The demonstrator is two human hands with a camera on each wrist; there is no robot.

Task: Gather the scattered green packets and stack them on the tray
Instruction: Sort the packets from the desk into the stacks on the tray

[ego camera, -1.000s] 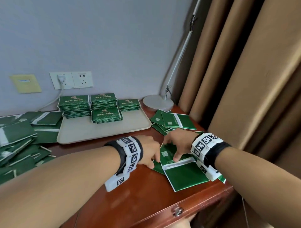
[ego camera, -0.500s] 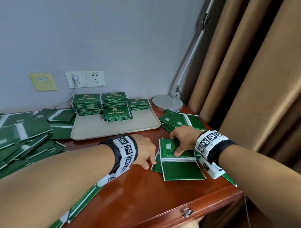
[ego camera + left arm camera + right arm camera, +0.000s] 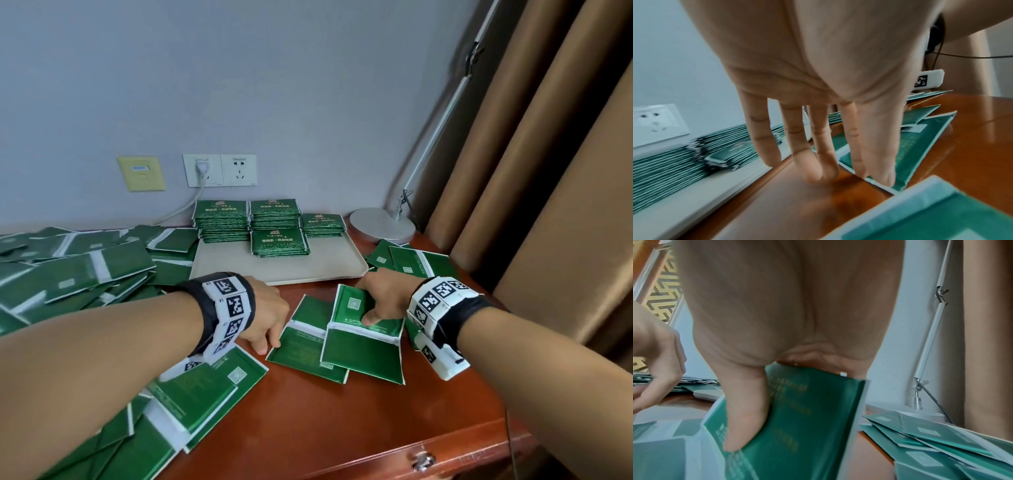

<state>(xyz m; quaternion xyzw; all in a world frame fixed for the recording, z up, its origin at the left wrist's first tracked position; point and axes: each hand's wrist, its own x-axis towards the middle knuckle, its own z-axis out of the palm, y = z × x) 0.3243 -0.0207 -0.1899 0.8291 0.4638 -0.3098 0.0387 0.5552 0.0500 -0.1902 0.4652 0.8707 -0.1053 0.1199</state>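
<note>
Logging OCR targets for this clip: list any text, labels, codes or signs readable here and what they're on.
No text reads clearly.
Stacked packets on the tray: gold Chinese lettering, too blurred to quote.
Packet that the right hand grips: fine gold print, unreadable.
Loose packets: small white QR squares, not decodable.
Wristbands: black-and-white square markers, no words.
Yellow wall plate: small label, unreadable.

Right hand (image 3: 382,296) now grips the top packet (image 3: 364,337), thumb on its face, and has tipped its tray-side edge up off the table (image 3: 376,428). Second packet (image 3: 303,346) slid out from under it, away from the lamp base (image 3: 382,226). Left hand (image 3: 265,315) fingertips moved onto that packet's near corner
</note>
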